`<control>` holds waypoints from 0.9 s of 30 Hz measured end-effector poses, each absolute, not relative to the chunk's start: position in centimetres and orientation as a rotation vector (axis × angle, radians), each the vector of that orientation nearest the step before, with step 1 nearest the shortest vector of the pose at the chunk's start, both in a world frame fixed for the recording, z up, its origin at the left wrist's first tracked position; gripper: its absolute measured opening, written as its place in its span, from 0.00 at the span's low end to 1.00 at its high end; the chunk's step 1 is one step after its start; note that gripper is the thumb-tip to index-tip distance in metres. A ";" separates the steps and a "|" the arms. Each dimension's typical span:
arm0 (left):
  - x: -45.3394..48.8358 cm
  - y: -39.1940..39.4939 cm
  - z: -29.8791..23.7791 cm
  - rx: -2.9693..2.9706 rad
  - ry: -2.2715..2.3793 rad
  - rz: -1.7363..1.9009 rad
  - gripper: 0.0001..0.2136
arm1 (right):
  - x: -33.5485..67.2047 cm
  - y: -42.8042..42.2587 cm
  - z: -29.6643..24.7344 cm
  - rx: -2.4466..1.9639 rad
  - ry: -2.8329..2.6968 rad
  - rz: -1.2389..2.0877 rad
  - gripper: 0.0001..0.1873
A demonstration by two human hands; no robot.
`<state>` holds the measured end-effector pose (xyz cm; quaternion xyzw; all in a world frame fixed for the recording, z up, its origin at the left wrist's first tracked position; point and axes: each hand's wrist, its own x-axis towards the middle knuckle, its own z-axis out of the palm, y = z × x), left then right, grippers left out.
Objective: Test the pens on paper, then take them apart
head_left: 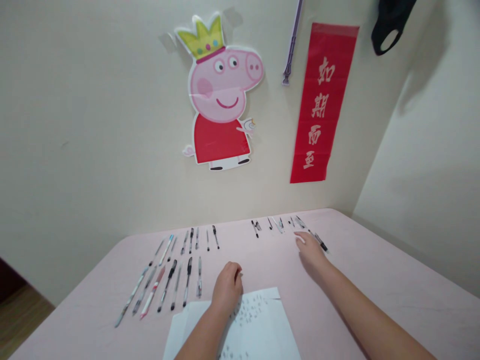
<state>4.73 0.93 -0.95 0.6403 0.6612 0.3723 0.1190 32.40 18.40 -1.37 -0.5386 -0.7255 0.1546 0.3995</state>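
My left hand [227, 284] rests with curled fingers at the top edge of a white sheet of paper [258, 332] bearing small dark handwriting. Nothing shows in that hand. My right hand [310, 249] reaches over the pink tabletop, fingers extended and slightly apart, no object visible between them. Just beyond its fingertips lie small pen parts [291, 221] and a thin clear pen piece [300, 221]. A black-ended pen [320, 242] lies right beside this hand, partly behind it. Further left in that back group are a dark pen piece [255, 229] and a small refill-like piece [270, 223].
Two rows of pens lie on the left of the pink table [262, 265], among them a pink-and-white pen [152, 292] and a black-capped pen [187, 281]. Behind the table, the wall [131, 150] carries a cartoon pig cutout [223, 140] and a red banner [324, 100].
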 end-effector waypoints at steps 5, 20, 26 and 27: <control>4.7 1.0 -1.2 1.885 1.922 1.122 0.08 | 22.8 9.4 0.9 -0.989 -2.271 0.143 0.21; 4.5 1.4 -1.4 1.768 1.973 1.132 0.08 | 17.5 2.2 -0.7 -1.112 -2.570 0.497 0.31; 4.5 1.3 -1.2 1.744 1.977 1.143 0.07 | 17.7 2.5 -0.5 -1.080 -2.614 0.542 0.31; 4.6 1.2 -1.1 1.744 1.978 1.139 0.07 | 17.7 2.5 -0.5 -1.070 -2.618 0.546 0.31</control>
